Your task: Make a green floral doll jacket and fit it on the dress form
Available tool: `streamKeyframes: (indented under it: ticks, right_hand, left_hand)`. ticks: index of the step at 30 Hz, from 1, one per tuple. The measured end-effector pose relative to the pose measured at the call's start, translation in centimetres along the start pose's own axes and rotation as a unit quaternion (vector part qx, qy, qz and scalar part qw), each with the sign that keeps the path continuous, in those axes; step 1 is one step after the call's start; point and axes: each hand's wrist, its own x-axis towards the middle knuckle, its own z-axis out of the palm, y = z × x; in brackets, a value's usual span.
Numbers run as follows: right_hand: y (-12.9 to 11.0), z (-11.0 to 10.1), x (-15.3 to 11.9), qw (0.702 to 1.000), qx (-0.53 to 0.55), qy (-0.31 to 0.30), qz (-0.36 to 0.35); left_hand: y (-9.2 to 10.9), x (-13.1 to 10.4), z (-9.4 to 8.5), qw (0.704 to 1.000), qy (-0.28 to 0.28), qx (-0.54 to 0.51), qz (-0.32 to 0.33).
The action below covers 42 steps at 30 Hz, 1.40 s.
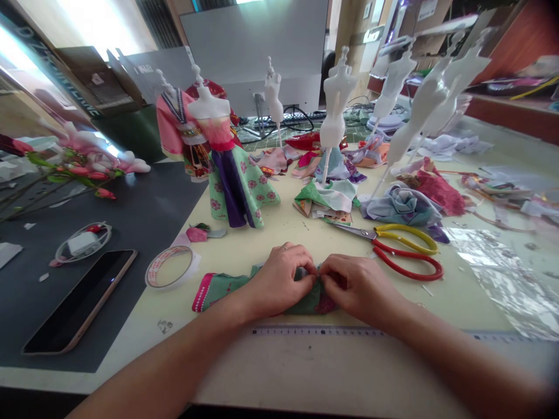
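While both hands work close together at the near side of the cream tabletop [238, 247], the green cloth [227, 285] lies flat beneath them, just beyond the one ruler [288, 331]. Its long axis runs from left to right, roughly parallel with the ruler; the end with the pink band [203, 292] points left, and a dark red patterned part shows at the right. The left hand [286, 279] and the right hand [360, 285] each have thumb and forefinger closed on the cloth, the tips almost meeting; the other fingers are curled.

Two containers stand at the back left, a dark green bin [126, 132] and a cardboard box [89, 75]; what either holds cannot be made out.

Seven white dress forms [335, 110] are in view: two wear outfits, one a pink jacket [169, 122], the other a green skirt [253, 180], and five are bare. Fabric scraps [336, 195] lie heaped around their stands. There is one pair of scissors [374, 235], its red and yellow handles toward the right, one tape roll [151, 273] left of the cloth, and one phone [82, 302] on the dark mat [152, 201].
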Motion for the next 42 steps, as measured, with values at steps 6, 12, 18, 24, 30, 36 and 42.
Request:
streamKeyframes:
  ticks: [6, 12, 18, 24, 30, 36, 42]
  right_hand:
    - [-0.02, -0.18, 0.08, 0.999, 0.015, 0.012, 0.027]
    - [-0.06, -0.21, 0.15, 0.999, 0.015, 0.015, 0.028]
    - [-0.05, -0.22, 0.16, 0.999, 0.012, 0.016, 0.027]
    - [-0.15, -0.19, 0.11, 0.999, 0.019, 0.006, 0.031]
    - [-0.07, -0.17, 0.18, 0.999, 0.021, 0.025, 0.013]
    - [0.12, -0.53, 0.04, 0.999, 0.024, 0.042, -0.018]
    - [-0.25, -0.76, -0.24, 0.995, -0.060, 0.025, -0.071]
  left_hand:
    - [0.07, -0.01, 0.05, 1.000, 0.005, 0.013, -0.009]
    - [-0.08, -0.06, 0.09, 1.000, 0.005, 0.013, -0.005]
    - [0.13, -0.12, 0.11, 1.000, 0.005, 0.008, -0.009]
    - [0.09, 0.01, 0.40, 1.000, 0.012, 0.020, -0.009]
    - [-0.04, -0.03, 0.57, 1.000, 0.010, 0.018, -0.004]
    - [-0.09, -0.08, 0.52, 1.000, 0.015, 0.017, -0.003]
    - [-0.29, -0.13, 0.60, 1.000, 0.016, 0.013, -0.003]
